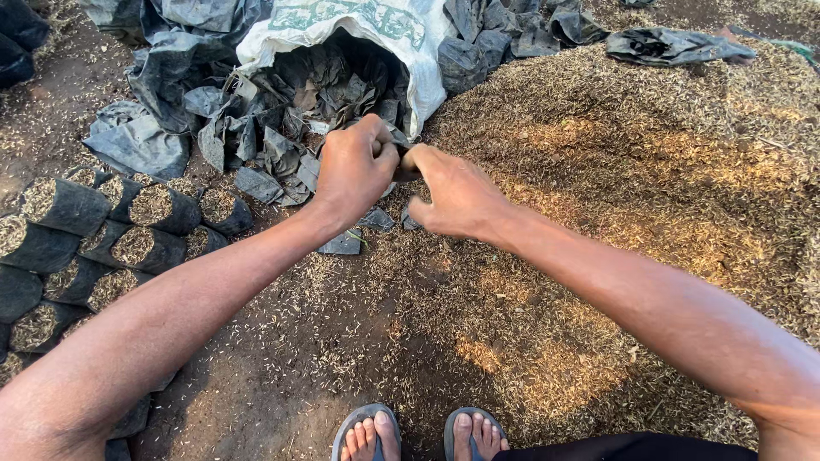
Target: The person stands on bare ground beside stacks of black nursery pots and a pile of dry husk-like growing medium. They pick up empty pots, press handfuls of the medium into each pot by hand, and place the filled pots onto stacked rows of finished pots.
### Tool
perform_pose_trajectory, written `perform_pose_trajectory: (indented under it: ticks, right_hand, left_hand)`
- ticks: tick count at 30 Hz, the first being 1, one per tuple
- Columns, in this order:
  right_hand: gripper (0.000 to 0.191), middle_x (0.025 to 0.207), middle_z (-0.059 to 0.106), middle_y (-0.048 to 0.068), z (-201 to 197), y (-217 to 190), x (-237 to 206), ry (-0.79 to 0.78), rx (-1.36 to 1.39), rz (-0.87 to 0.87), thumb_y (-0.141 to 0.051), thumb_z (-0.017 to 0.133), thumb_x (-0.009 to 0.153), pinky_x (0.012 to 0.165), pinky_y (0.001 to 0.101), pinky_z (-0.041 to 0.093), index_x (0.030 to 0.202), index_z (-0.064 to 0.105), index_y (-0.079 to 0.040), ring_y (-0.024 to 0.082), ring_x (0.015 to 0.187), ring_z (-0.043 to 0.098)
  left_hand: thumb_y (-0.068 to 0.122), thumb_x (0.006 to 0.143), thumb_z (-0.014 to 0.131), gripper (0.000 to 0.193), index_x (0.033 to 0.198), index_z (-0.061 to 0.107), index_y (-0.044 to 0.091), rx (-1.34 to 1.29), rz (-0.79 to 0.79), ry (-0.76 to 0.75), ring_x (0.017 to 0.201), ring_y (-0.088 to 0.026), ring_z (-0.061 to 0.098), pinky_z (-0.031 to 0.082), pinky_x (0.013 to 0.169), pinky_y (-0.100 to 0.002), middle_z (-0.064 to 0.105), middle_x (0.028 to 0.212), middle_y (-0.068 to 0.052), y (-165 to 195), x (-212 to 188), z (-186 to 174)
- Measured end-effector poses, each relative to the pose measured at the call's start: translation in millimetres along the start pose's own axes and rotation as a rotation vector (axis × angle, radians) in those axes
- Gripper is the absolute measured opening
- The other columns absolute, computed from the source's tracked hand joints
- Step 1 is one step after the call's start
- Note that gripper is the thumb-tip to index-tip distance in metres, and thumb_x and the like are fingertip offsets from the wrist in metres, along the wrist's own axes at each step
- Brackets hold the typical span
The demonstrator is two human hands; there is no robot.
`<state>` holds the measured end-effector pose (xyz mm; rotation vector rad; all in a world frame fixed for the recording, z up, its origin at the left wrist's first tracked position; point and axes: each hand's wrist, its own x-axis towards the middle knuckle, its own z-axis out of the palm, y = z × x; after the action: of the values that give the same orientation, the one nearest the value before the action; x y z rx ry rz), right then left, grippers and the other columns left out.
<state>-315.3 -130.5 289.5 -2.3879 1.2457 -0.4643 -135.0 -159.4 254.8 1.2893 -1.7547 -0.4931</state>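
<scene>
Many small black plastic bags [128,243], filled to the brim with pale husk mix, lie stacked on their sides at the far left on the bare soil [256,401]. Just right of them, loose empty black bags [273,154] spill in a crumpled heap from the mouth of a white woven sack [342,26], which lies open toward the person.

One of these empty bags [401,166], dark, thin and creased, is pinched between both hands just in front of the sack's mouth, above the edge of the husk pile; most of it is hidden by the fingers.

The left hand [352,171] comes in from the lower left on a long, straight forearm, knuckles up, fingers curled tight around the bag's edge. The right hand [457,195] reaches in from the lower right, wrist bent a little, thumb and forefinger closed narrowly on the same bag while the other fingers are tucked loosely under. The two hands touch at the fingertips.

To the right spreads a broad heap of golden-brown husks [641,188], with more crumpled black plastic [670,44] at its far edge. Two feet in sandals [418,435] stand at the bottom.
</scene>
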Motion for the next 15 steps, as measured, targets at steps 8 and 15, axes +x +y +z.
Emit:
perform_pose_trajectory:
  ticks: [8,15]
  right_hand:
    - [0.013,0.094,0.067,0.017,25.1,20.4,10.6,-0.216,-0.423,-0.088,-0.016,0.068,0.083,0.075,0.0485,0.059,0.09,0.07,-0.005,0.033,0.092,0.066]
    - [0.019,0.108,0.07,0.014,19.4,36.3,-18.1,-0.104,-0.242,-0.344,-0.017,0.069,0.09,0.093,0.0488,0.054,0.106,0.072,-0.008,0.033,0.105,0.066]
  left_hand:
    - [0.01,0.08,0.07,0.013,0.088,0.063,0.002,0.286,0.058,-0.053,0.066,-0.04,0.068,0.053,0.062,-0.05,0.068,0.071,-0.019,-0.2,-0.5,1.5]
    - [0.006,0.089,0.067,0.008,0.096,0.064,0.005,0.25,0.296,-0.133,0.086,-0.043,0.066,0.052,0.071,-0.054,0.067,0.095,-0.018,-14.1,-22.4,17.5]
